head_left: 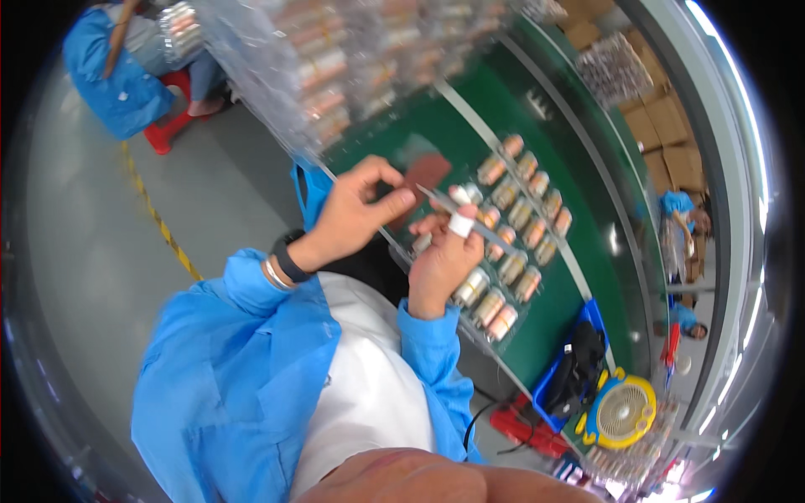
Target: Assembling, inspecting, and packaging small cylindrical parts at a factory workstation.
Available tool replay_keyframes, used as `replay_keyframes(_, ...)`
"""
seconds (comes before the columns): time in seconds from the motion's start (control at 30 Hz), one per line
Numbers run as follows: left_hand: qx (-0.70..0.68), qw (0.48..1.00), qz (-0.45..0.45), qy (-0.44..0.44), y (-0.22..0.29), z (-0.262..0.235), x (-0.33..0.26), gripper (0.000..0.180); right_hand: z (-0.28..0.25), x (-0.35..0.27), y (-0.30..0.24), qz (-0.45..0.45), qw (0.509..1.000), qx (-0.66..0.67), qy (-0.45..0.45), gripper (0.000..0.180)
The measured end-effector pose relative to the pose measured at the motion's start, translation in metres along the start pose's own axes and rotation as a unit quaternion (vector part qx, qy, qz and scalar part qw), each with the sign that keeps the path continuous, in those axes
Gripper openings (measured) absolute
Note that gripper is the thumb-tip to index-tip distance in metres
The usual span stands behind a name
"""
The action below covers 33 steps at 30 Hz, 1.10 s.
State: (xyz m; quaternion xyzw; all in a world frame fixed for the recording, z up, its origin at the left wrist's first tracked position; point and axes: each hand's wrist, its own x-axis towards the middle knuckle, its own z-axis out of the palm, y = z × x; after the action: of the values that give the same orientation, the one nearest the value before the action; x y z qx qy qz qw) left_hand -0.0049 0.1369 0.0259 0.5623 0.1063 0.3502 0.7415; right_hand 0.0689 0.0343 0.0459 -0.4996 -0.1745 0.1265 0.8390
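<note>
In front of my body, my left hand point(360, 205) is closed, with thumb and forefinger pinched at a reddish-brown sheet point(430, 170), which is blurred. My right hand point(447, 264) grips a thin pointed metal tool that looks like tweezers point(490, 232). Its tip reaches toward the sheet, close to my left thumb; I cannot tell whether they touch. White tape point(460, 225) wraps a digit of my right hand. Just right of that hand, rows of small cylindrical parts point(519, 213) with pale and copper-coloured bands lie on the green work surface point(537, 117).
Stacked clear trays point(335, 67) of similar parts stand at the far side. A blue bin point(597, 323) holding something black and a yellow-and-blue fan point(625, 411) are at lower right. A co-worker in blue point(117, 71) sits at upper left by a red stool point(172, 126). Cardboard boxes point(671, 151) stand far right.
</note>
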Motion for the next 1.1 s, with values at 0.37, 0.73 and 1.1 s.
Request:
replay_keyframes(0.37,-0.423,0.877,-0.199,-0.111,-0.006,-0.014,-0.014,0.054,0.004,-0.009,0.001,-0.074,0.995,-0.01,0.063,0.033)
replay_keyframes(0.73,-0.18,0.957,-0.173,-0.15,-0.025,-0.03,-0.004,0.039,0.002,-0.024,0.005,-0.033,0.998,-0.048,0.025,0.029)
replay_keyframes(1.1,-0.025,0.997,-0.06,-0.045,-0.006,0.0,-0.031,0.036,-0.014,-0.026,0.011,0.027,0.999,-0.029,-0.019,0.032)
